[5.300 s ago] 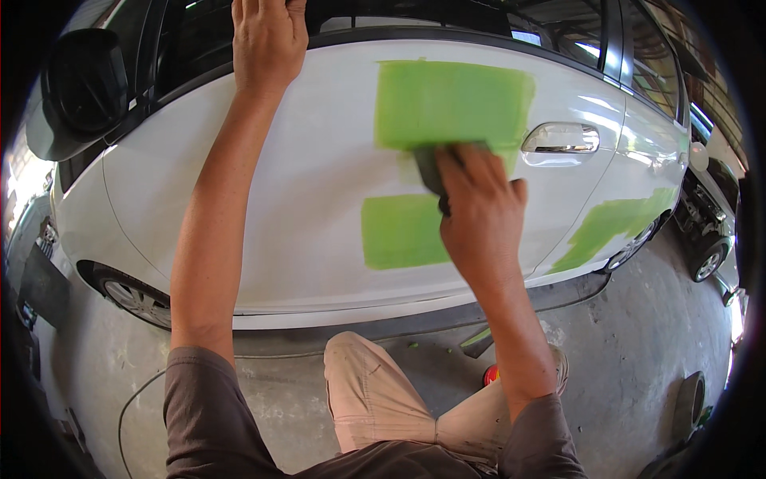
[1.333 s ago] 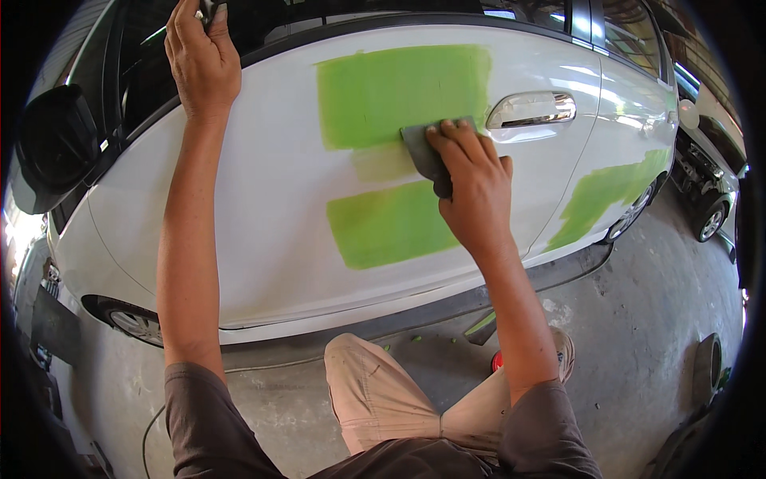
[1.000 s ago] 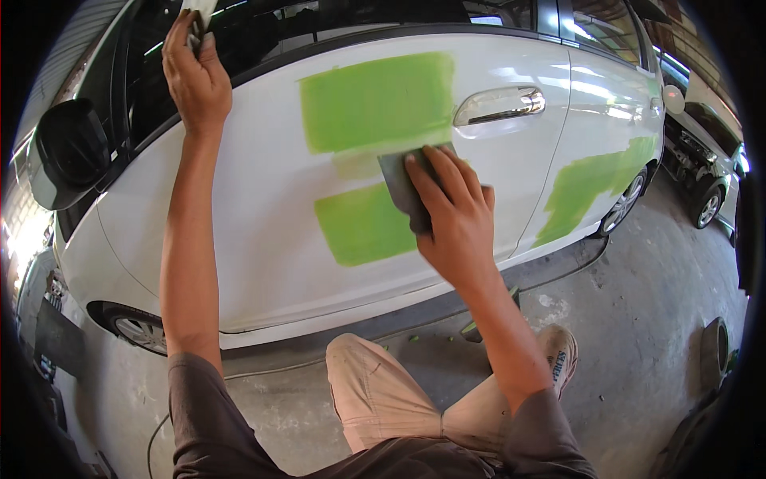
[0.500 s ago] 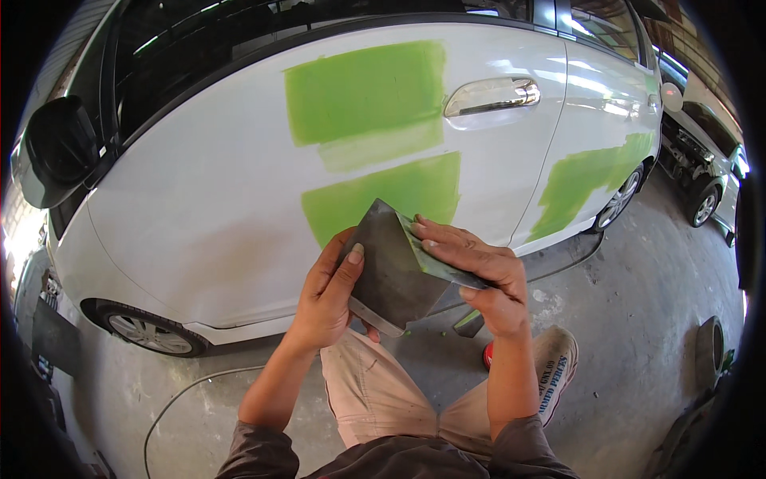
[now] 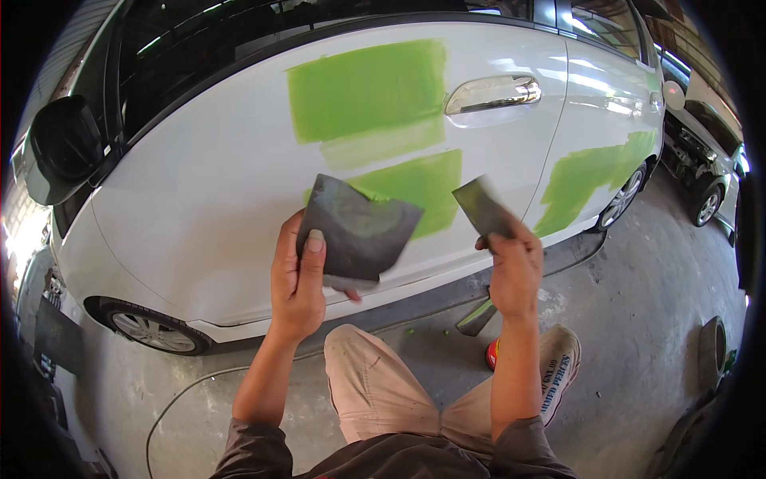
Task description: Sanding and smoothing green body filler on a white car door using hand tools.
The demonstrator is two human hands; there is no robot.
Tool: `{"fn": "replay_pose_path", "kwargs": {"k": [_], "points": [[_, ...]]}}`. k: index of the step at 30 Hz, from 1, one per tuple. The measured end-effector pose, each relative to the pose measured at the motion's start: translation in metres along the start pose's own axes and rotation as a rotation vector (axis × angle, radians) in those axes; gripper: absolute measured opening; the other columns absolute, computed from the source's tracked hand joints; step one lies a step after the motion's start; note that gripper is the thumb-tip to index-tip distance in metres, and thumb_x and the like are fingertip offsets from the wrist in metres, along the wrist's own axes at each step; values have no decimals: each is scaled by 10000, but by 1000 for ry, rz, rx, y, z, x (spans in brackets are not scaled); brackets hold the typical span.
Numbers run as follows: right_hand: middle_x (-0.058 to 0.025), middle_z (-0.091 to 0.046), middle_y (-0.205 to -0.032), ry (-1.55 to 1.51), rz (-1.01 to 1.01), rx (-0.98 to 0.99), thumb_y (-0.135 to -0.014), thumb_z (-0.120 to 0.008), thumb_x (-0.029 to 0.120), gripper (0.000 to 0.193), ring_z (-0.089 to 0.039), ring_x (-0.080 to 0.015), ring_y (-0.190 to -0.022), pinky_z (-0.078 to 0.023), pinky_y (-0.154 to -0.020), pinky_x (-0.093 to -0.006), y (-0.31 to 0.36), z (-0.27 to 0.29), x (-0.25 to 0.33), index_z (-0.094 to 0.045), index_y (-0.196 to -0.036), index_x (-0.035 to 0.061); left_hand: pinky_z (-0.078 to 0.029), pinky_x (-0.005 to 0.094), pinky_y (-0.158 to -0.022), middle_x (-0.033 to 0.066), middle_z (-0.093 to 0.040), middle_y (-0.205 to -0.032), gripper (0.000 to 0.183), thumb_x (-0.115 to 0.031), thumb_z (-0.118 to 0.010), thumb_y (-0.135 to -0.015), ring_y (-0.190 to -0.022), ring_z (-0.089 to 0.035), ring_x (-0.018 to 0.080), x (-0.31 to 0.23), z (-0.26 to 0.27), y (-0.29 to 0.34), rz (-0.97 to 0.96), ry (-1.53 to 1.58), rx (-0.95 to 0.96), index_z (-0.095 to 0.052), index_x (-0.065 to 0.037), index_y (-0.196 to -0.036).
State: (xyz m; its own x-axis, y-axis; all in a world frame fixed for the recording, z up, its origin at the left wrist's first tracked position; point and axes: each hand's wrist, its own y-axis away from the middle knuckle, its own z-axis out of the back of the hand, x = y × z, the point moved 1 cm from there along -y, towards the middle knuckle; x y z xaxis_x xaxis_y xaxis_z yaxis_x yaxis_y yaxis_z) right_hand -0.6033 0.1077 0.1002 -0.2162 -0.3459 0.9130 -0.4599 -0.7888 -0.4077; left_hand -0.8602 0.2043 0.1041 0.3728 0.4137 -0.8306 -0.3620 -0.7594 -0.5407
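Note:
My left hand [image 5: 294,279] grips a dark grey, flat putty board [image 5: 351,235] by its left side, thumb on top. Green putty [image 5: 381,197] shows along the board's far edge, with a pale smear across its face. To the right, and apart from it, my right hand [image 5: 515,267] is closed on a dark, flat putty spreader [image 5: 483,209], which is blurred at its upper edge. Both tools are held up in front of a white car door [image 5: 215,199]. An upper green patch [image 5: 367,92] and a lower green patch [image 5: 435,188] cover parts of it; the board partly hides the lower one.
A chrome door handle [image 5: 495,94] is right of the patches. More green filler [image 5: 578,180] coats the rear door. On the floor lie a green-smeared flat tool [image 5: 476,317], a red can [image 5: 491,353] and a hose [image 5: 187,389]. Another car [image 5: 706,152] stands at far right.
My hands have separated: the left moved left and up with the board, the right lifted the spreader off it. The board has turned, and green putty now shows at its far edge.

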Motion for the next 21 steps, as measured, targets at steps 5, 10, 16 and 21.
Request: {"fn": "replay_pose_path", "kwargs": {"k": [5,10,16,21], "points": [[-94,-738,-1108,-863,-268,127,-967,-633,54,223,-712,-226,-881,-527,-604,-380,20,-10,15,-698,-1179,38,-645,328,-711,167,-695,-1205,376,-131,-459,-1146,-911,-747,210,14,3,-5,-293,-375,55,-462,17,-1491],[-80,-743,-1064,-982,-378,139,-936,-677,-27,253,-715,-219,-857,-519,-570,-359,18,-28,14,-702,-1176,48,-605,326,-640,122,-722,-1287,348,-51,-546,-1083,-844,-756,240,-2,-2,-2,-390,-787,208,-550,-45,-1431],[-73,-737,-1108,-1046,-317,175,-943,-661,-54,244,-709,-207,-927,-519,-584,-361,12,-20,15,-709,-1153,61,-595,359,-607,47,-728,-1315,425,-3,-599,-999,-864,-752,296,-28,-2,-4,-376,-1110,345,-582,-115,-1409],[-78,-730,-1135,-825,-28,123,-965,-665,-41,263,-690,-203,-1010,-555,-767,-388,-7,-18,31,-709,-1213,35,-615,404,-730,100,-724,-1285,403,-27,-570,-1026,-918,-753,323,-26,34,-19,-379,-1138,226,-583,-119,-1417]]}}
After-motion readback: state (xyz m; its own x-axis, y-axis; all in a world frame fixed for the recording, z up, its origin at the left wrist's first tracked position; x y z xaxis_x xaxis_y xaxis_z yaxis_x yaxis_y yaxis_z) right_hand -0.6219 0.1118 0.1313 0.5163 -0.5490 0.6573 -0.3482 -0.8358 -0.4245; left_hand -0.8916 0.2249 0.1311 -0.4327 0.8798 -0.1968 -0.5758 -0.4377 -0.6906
